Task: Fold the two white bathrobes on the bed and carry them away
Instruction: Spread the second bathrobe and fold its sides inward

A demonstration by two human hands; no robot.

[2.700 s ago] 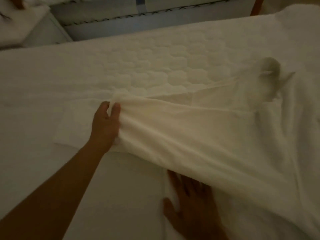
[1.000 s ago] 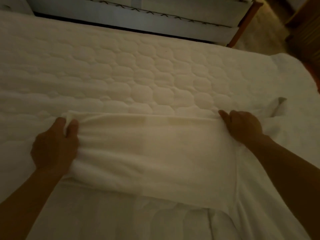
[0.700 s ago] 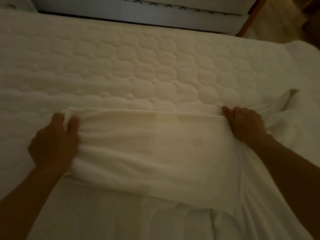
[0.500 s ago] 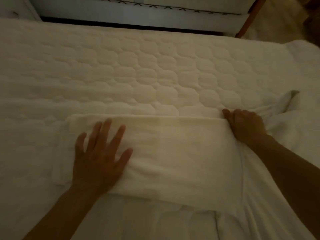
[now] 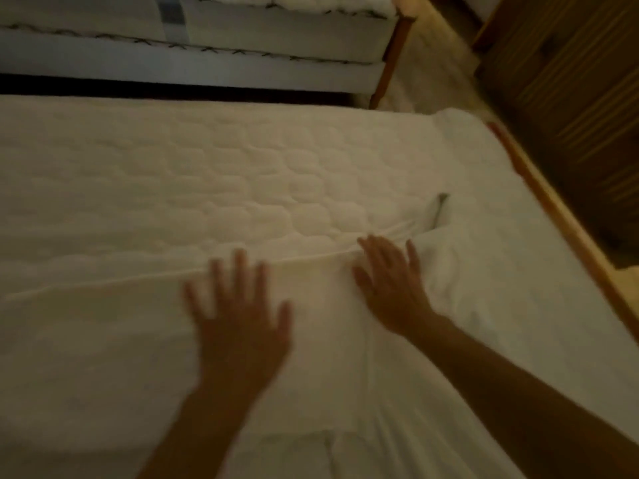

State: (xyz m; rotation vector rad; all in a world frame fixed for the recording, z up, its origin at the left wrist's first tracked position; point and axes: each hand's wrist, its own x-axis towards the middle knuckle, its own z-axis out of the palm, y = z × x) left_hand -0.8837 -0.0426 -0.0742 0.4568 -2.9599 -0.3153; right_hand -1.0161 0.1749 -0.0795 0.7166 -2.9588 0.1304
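Note:
A white bathrobe [image 5: 103, 340] lies spread over the near half of the quilted bed [image 5: 207, 174], with a straight folded edge running left to right across the middle. My left hand [image 5: 238, 319] rests flat on the folded cloth, fingers spread, blurred by motion. My right hand [image 5: 387, 281] lies flat with open fingers at the right end of the fold. Beyond it the cloth bunches into a rumpled part [image 5: 446, 257]. I cannot make out a second bathrobe as a separate piece.
A wooden bed rail [image 5: 570, 243] runs along the right side. Wooden furniture [image 5: 570, 84] stands beyond it at the upper right. A second bed with a grey-white mattress [image 5: 207, 46] lies across a dark gap at the far side.
Both hands have let go of the fold's edge and now lie flat on the cloth. My left hand slid rightwards along the fold. The view has swung to the right.

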